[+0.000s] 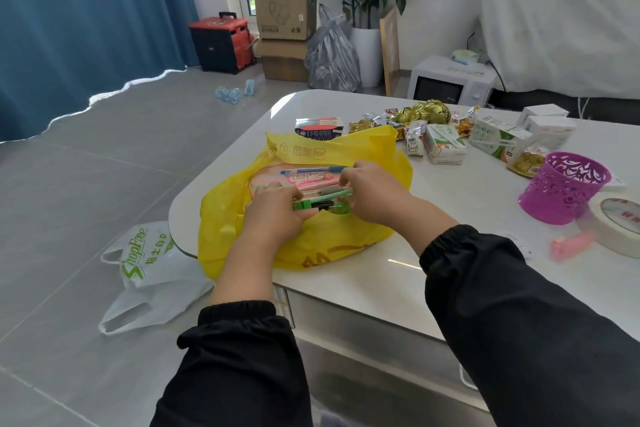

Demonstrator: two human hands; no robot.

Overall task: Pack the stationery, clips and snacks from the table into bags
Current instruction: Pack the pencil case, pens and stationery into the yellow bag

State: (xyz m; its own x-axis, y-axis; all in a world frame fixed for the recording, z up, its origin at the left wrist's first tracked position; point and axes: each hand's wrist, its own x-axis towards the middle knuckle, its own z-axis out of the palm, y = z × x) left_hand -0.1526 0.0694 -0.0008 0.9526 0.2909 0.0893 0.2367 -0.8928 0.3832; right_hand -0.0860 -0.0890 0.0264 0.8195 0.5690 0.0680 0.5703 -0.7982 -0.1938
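A yellow plastic bag lies open at the near left corner of the white table. Over its mouth I hold a bundle of pens, green and grey. My left hand grips the bundle's left end and my right hand grips its right end. A pink packet and a blue pen lie inside the bag behind the bundle. Snack packets and drink cartons lie farther back on the table.
A purple perforated cup, a roll of masking tape and a pink clip sit at the right. White boxes stand at the far right. A white shopping bag lies on the floor by the table's left corner.
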